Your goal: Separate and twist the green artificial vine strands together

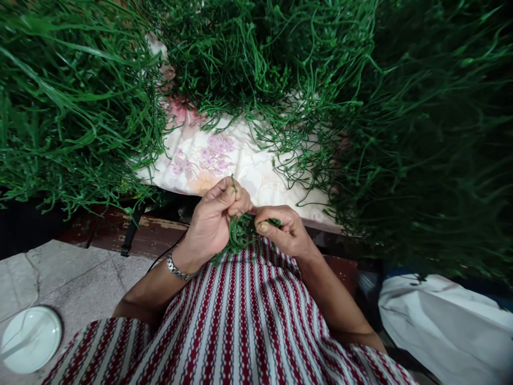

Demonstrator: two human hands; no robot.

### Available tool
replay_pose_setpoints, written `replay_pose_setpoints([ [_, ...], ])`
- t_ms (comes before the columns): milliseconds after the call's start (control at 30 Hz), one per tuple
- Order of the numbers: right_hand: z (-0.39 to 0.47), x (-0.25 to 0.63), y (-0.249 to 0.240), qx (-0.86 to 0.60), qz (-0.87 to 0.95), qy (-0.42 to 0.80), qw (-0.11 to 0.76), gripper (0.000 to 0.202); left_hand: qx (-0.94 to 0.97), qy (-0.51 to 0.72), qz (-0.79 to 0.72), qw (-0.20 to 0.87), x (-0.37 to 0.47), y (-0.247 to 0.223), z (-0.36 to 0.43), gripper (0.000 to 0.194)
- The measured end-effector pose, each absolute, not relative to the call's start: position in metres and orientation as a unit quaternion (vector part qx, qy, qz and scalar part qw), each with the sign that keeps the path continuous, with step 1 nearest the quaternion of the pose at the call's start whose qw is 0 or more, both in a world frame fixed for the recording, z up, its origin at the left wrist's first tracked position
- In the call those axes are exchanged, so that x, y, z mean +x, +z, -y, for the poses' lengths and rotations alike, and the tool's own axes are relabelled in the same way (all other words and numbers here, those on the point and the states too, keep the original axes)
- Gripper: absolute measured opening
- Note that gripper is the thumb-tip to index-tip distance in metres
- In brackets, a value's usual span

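My left hand (212, 222), with a metal-band watch (176, 267) at the wrist, is closed in a pinch. A thin green stem (233, 183) sticks up between its thumb and finger. Close beside it, my right hand (286, 230) is curled with thumb and fingers together. Green stem tips (274, 221) show inside that grip. Below and between both hands, a small bunch of green stems (240, 235) hangs over the striped red and white cloth (240, 315) on my lap. The hands cover part of the bunch.
Large heaps of green stems lie at the left (72, 107), the back (256, 48) and the right (433, 149). A floral cloth (212, 155) covers the surface ahead. A white round lid or dish (34, 342) is on the tiled floor, and a white sack (444, 321) lies at the right.
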State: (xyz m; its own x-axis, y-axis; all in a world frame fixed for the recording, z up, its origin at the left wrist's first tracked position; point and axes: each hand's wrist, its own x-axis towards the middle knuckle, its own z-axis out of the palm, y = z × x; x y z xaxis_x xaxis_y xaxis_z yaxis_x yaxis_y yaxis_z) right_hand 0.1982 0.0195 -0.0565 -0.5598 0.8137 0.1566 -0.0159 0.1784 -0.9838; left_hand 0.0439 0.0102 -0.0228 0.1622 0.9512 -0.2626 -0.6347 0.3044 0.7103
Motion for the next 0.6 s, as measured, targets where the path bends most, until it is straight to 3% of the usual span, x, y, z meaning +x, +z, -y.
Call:
replay_pose_setpoints([
  [233, -0.023, 0.195, -0.046, -0.376, 0.726, 0.357, 0.452, 0.02, 0.289, 0.55, -0.369, 0.691, 0.042, -0.022, -0.011, 0.02],
  [467, -0.011, 0.18, -0.045, -0.371, 0.694, 0.472, 0.397, 0.019, 0.316, 0.564, -0.404, 0.647, 0.053, -0.024, -0.01, 0.016],
  [600, -0.007, 0.177, -0.046, -0.387, 0.688, 0.46, 0.407, 0.018, 0.288, 0.576, -0.389, 0.659, 0.055, -0.028, -0.009, 0.015],
])
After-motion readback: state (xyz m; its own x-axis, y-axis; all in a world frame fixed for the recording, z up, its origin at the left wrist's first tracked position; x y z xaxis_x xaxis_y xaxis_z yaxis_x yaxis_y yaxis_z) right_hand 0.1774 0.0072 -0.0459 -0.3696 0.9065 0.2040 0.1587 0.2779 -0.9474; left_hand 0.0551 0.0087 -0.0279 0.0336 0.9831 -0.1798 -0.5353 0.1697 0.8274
